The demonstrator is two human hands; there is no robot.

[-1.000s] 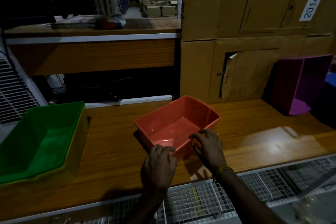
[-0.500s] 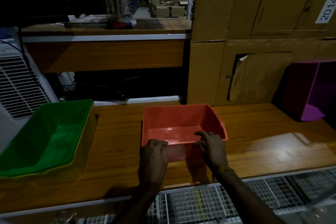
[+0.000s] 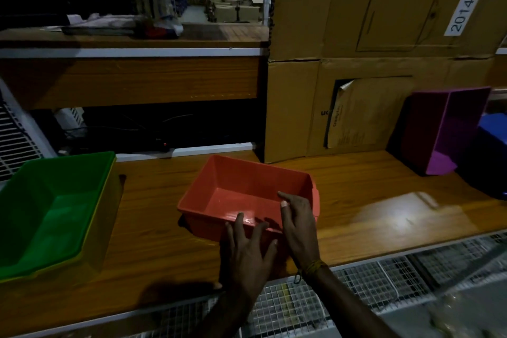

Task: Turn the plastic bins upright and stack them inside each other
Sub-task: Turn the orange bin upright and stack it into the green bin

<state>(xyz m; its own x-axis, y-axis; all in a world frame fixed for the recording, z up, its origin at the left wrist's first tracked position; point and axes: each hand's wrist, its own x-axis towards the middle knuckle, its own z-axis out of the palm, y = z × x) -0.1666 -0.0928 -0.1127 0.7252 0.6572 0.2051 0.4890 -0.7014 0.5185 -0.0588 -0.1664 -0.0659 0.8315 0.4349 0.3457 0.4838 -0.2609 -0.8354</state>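
A red plastic bin (image 3: pixel 241 186) stands upright on the wooden table (image 3: pixel 370 186), turned at a slight angle, its open top facing up. My right hand (image 3: pixel 299 222) lies over its near right rim, fingers reaching inside. My left hand (image 3: pixel 247 250) is at the near wall with fingers spread, holding nothing. At the left a green bin (image 3: pixel 55 208) sits nested inside a yellow bin (image 3: pixel 107 222), both upright. A purple bin (image 3: pixel 450 129) lies on its side at the back right, with a blue bin (image 3: pixel 493 129) beside it, partly cut off.
Tall cardboard boxes (image 3: pixel 356 35) stand behind the table, right of a wooden shelf (image 3: pixel 131 79). A white wire grid (image 3: pixel 356 291) runs along the table's near edge. Bare wood lies between the red bin and the green and yellow pair.
The red bin has been turned on the table, its left end now nearer. My left hand has let go of the near wall and spread its fingers.
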